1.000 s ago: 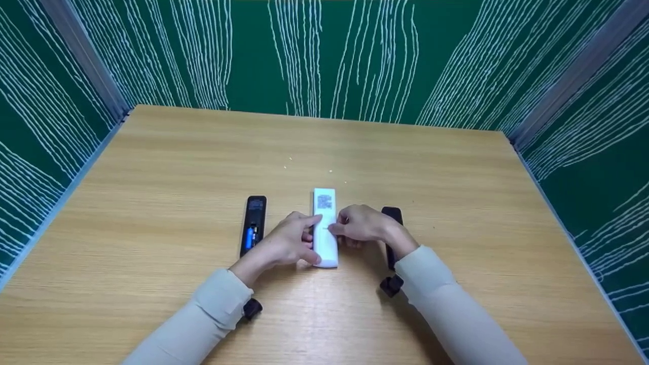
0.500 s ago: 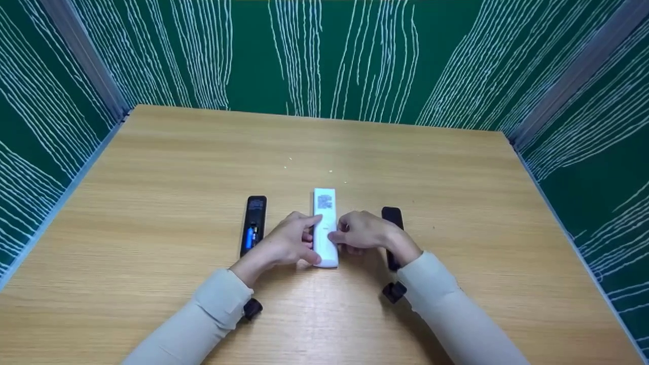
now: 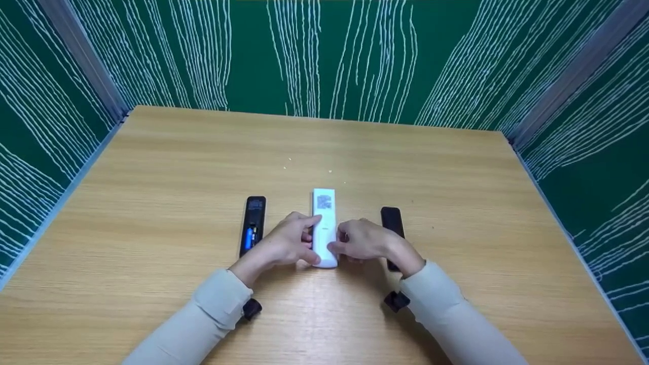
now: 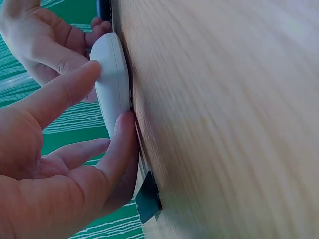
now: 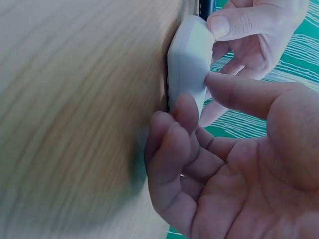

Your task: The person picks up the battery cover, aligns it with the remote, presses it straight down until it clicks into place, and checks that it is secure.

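A white remote control lies back side up on the table, its printed label at the far end. My left hand holds it from the left, thumb by the near end and a finger on its back. From the right, my right hand grips its edge, the thumb on the back and the other fingers curled along the side. To the left lies a black remote with a blue battery in its uncovered compartment. Another black remote is partly hidden by my right wrist.
Several tiny white specks dot the wooden table beyond the white remote. Green panels with white streaks stand behind the table and at both sides. Each wrist carries a small black device.
My right hand has slid along the white remote's right edge toward its near end. My left hand and all the remotes have stayed in place.
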{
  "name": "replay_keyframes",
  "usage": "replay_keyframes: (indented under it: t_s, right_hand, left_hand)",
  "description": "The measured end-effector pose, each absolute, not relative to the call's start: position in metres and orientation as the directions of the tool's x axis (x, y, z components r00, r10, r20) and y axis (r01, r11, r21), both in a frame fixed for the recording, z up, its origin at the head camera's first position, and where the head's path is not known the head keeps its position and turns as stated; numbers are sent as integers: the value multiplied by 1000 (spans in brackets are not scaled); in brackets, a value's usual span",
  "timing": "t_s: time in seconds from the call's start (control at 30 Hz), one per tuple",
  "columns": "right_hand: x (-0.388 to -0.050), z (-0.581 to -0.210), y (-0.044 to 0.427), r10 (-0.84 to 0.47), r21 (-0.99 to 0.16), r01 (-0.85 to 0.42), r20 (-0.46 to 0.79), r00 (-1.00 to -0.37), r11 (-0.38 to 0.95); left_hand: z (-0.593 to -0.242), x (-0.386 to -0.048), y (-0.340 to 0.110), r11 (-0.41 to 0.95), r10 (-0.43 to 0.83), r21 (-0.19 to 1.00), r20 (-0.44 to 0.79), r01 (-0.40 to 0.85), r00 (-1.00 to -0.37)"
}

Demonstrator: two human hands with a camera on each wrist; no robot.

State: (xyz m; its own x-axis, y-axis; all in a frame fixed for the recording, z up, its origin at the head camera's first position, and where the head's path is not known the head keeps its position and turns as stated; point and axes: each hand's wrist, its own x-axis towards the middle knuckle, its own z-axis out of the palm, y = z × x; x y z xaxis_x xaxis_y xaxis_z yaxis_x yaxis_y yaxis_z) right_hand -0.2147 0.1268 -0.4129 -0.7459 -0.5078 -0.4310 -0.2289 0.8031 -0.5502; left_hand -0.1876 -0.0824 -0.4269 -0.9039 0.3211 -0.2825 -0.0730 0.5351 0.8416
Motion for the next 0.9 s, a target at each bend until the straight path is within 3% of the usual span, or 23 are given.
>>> replay_keyframes:
  t_s: [0.9]
  right_hand:
    - [-236,-410,127,-519,-577,-185,-493,-698,796]
  left_hand:
    - [-426,-187,-83,536,320,841,-282,-73,-905]
